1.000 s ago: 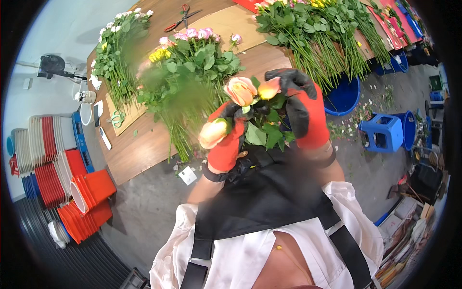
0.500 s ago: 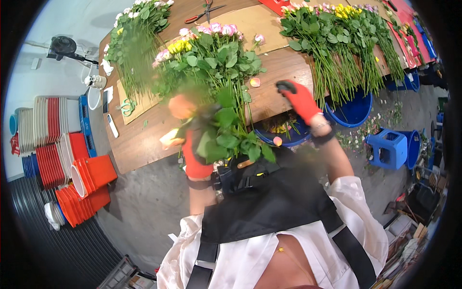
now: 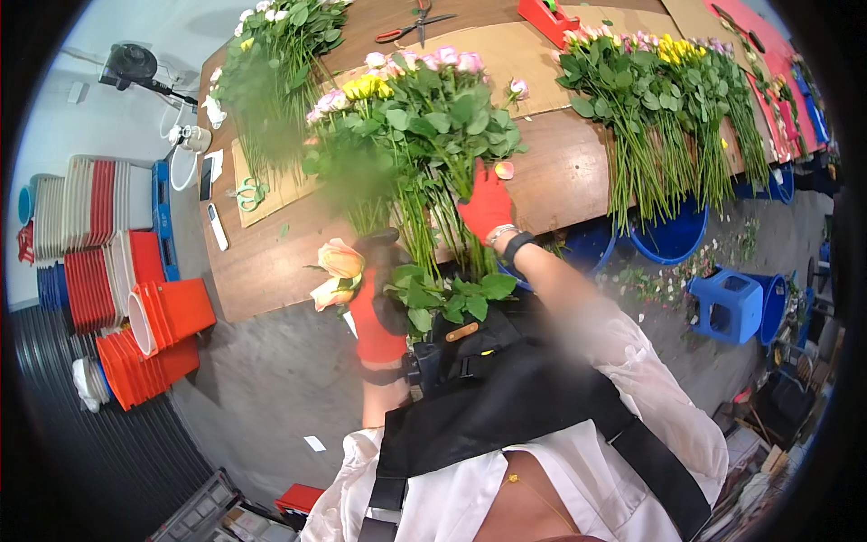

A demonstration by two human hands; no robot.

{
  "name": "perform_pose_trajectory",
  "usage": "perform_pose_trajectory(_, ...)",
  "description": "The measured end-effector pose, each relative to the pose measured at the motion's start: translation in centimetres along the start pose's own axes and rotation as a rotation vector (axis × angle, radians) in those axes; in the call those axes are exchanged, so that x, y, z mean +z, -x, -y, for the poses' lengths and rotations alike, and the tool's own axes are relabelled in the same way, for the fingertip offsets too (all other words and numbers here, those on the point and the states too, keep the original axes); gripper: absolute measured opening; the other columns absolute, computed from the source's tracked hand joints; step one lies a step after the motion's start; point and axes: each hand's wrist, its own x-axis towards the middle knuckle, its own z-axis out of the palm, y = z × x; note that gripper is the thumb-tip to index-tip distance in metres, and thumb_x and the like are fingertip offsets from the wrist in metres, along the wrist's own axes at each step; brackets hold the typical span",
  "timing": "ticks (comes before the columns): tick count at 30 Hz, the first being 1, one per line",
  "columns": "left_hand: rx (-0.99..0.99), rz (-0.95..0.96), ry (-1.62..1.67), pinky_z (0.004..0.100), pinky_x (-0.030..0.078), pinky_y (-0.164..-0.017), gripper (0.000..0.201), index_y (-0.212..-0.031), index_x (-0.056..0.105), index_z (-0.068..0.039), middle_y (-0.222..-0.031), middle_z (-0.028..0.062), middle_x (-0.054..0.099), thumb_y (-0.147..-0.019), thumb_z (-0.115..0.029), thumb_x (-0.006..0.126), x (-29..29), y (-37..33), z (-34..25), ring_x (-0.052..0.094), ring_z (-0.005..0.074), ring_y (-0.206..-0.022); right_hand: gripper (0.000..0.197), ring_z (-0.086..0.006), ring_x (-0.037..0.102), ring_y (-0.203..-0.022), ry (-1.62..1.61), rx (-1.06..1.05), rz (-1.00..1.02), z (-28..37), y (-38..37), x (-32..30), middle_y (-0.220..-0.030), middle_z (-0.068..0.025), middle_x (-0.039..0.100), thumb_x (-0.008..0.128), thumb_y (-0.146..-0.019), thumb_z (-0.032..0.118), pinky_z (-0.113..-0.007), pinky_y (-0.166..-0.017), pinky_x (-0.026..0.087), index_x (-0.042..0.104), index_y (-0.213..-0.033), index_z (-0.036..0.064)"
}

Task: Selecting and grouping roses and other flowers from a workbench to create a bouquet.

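My left hand point(image 3: 377, 312), in a red glove with a dark palm, is closed around the stems of peach roses point(image 3: 340, 259). Two blooms stick out to its left, and green leaves point(image 3: 465, 296) spread to its right. My right hand point(image 3: 489, 205), gloved in red, reaches in at the right side of a heap of pink and yellow roses point(image 3: 424, 117). One finger stretches up against the leaves; the other fingertips are hidden, so its grip does not show. The heap lies on the brown table point(image 3: 271, 285), stems toward me.
More roses lie at far left point(image 3: 280, 54) and right point(image 3: 650, 108). Scissors point(image 3: 420, 25), a red tape dispenser point(image 3: 548, 23), green-handled scissors point(image 3: 250, 193) and a phone point(image 3: 218, 227) rest on the table. Blue tubs point(image 3: 668, 233) and a blue stool point(image 3: 725, 305) stand below; orange buckets point(image 3: 167, 321) are stacked left.
My right hand has swung left from beside the heap to its leaves and stems. My left hand, holding the peach roses, has shifted slightly; the blooms have dropped lower. The view has tilted a little.
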Motion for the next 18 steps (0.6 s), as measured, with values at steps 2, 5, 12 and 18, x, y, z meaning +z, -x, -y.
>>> perform_pose_trajectory(2,-0.014,-0.008,0.005,0.0226,0.042,-0.056,0.024,-0.116,0.056,-0.005,-0.083,0.0006,0.056,-0.102,-0.023,0.048,0.1,-0.3,-0.4,0.052,0.0092,-0.065,0.083,-0.0392,0.052,-0.114,-0.286,0.131,0.058,-2.3,-0.6,-0.7,-0.135,-0.0245,0.046,0.073,-0.076,0.03,-0.045,-0.095,0.045,0.033,-0.144,0.0041)
perform_pose_trajectory(5,-0.003,0.003,-0.023,0.0224,0.042,-0.057,0.024,-0.115,0.057,-0.005,-0.083,0.0002,0.055,-0.102,-0.023,0.047,-0.1,-0.6,-0.5,0.052,0.0089,-0.066,0.063,-0.0387,0.055,-0.112,-0.348,0.094,-0.095,-5.2,0.0,-1.5,-0.13,-0.0213,0.053,0.068,-0.08,0.024,-0.044,-0.093,0.047,0.045,-0.137,0.0084)
perform_pose_trajectory(12,0.014,-0.047,-0.078,0.0224,0.043,-0.062,0.025,-0.112,0.059,-0.005,-0.085,-0.0002,0.056,-0.102,-0.025,0.048,0.2,-1.4,0.2,0.053,0.0094,-0.071,0.028,-0.0299,0.065,-0.072,-0.437,0.189,-0.222,-9.9,-0.1,-4.7,-0.088,-0.0128,0.069,0.062,-0.085,0.014,-0.036,-0.069,0.051,0.064,-0.113,0.0084)
perform_pose_trajectory(18,0.014,-0.01,-0.132,0.0211,0.045,-0.066,0.026,-0.116,0.063,-0.005,-0.09,0.0004,0.064,-0.1,-0.024,0.052,1.0,-2.9,0.9,0.057,0.0091,-0.079,0.022,-0.023,0.064,-0.062,-0.422,0.102,-0.14,-12.2,0.9,-5.0,-0.08,-0.0106,0.068,0.058,-0.086,0.015,-0.035,-0.062,0.05,0.066,-0.107,0.0113)
